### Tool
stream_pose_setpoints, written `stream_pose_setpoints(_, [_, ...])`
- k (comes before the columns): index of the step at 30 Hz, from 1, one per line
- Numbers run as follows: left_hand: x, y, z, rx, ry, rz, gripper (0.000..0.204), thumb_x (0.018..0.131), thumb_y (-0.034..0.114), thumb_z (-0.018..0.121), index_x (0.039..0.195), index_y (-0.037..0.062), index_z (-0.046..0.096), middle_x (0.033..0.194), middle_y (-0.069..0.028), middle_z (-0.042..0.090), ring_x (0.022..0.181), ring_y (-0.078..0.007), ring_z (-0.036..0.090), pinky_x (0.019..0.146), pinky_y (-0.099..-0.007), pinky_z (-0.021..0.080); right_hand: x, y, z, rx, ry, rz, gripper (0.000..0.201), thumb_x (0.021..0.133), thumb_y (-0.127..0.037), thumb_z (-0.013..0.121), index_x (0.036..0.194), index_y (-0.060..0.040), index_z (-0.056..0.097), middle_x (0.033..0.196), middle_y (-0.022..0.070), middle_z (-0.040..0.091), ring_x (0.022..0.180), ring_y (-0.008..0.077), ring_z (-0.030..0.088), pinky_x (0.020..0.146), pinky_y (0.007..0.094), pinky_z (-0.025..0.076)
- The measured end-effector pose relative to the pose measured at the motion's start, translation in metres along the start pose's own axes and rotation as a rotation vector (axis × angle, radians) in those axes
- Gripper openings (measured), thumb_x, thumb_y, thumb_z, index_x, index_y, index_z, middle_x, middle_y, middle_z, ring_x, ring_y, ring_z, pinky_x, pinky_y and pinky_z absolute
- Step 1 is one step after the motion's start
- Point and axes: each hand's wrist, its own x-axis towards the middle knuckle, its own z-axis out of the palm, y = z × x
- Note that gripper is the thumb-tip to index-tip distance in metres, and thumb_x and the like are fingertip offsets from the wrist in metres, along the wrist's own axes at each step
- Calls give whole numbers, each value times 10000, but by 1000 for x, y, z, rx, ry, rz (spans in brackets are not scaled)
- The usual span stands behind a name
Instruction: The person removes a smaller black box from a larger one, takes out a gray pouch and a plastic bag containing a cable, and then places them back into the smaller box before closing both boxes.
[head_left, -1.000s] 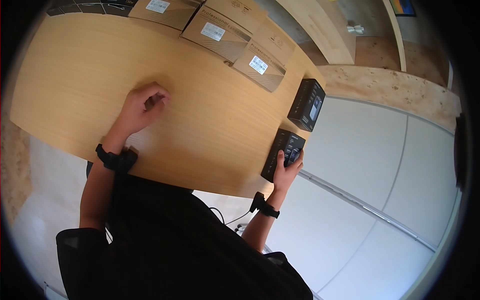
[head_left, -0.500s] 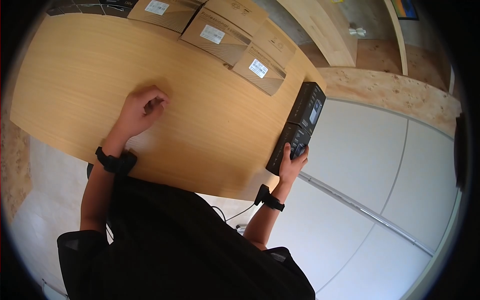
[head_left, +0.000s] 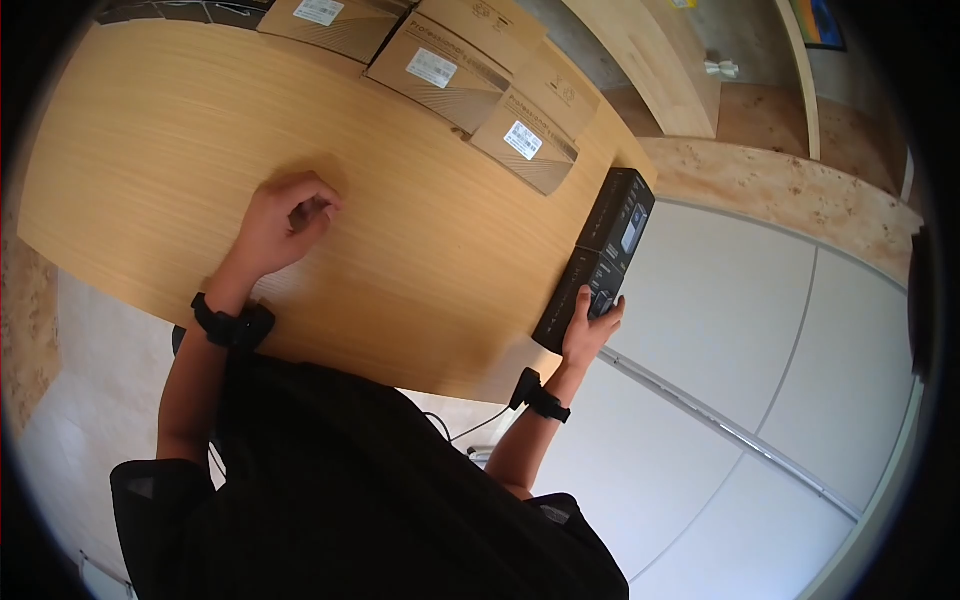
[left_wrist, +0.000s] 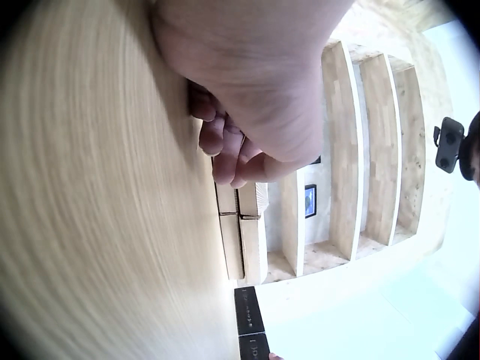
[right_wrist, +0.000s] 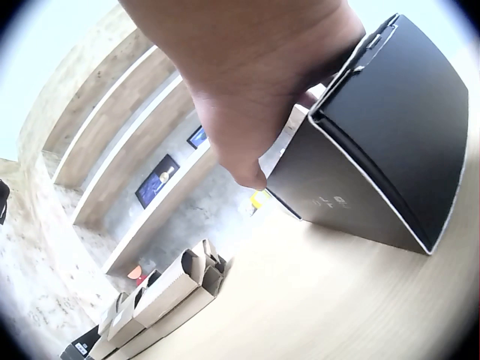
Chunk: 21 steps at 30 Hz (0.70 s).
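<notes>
At the table's right edge, my right hand grips a small black box by its near part, thumb on top and fingers over the outer side. The box's far end meets a second black box, so both stand in a row along the edge. In the right wrist view the held box shows its plain dark end close to the camera. My left hand rests on the tabletop, fingers loosely curled with nothing in them; in the left wrist view its fingertips hang by the wood.
Brown cardboard boxes with white labels line the table's far side. More black boxes lie at the far left corner. Beyond the right edge are white panels, and wooden shelves stand behind.
My right hand has pushed the near black box away from me along the edge, closing the gap to the second box. The left hand has stayed in place.
</notes>
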Motion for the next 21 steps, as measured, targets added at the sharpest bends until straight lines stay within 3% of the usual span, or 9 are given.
stream_pose_setpoints(6, [3, -2, 1, -29, 4, 23, 117, 840, -38, 680, 908, 56, 691, 821, -52, 672, 619, -145, 606, 574, -282, 466, 46, -38, -5, -115, -6, -151, 1042, 928, -567, 734, 1628, 29, 242, 1600, 359, 292, 1491, 510, 343, 1207, 539, 351])
stream_pose_setpoints(10, [4, -10, 1, -50, 14, 33, 118, 842, -28, 685, 916, 62, 693, 825, -46, 679, 622, -145, 613, 568, -284, 475, 62, -62, 5, -188, -47, -168, 1020, 928, -557, 733, 1644, -23, 242, 1628, 373, 243, 1502, 540, 312, 1213, 549, 341])
stream_pose_setpoints(15, [4, -12, -1, -64, 28, 26, 113, 851, -16, 689, 930, 65, 693, 842, -40, 699, 623, -137, 619, 568, -278, 487, 78, -54, 23, -136, -13, -249, 967, 926, -544, 734, 1645, -74, 292, 1631, 375, 240, 1499, 558, 304, 1211, 556, 339])
stream_pose_setpoints(21, [4, -14, -2, -84, 20, 32, 110, 856, -14, 684, 930, 65, 695, 846, -39, 706, 650, -134, 651, 565, -271, 493, 90, -36, 30, -139, -66, -197, 911, 923, -513, 740, 1618, -66, 358, 1606, 369, 289, 1481, 533, 347, 1208, 534, 347])
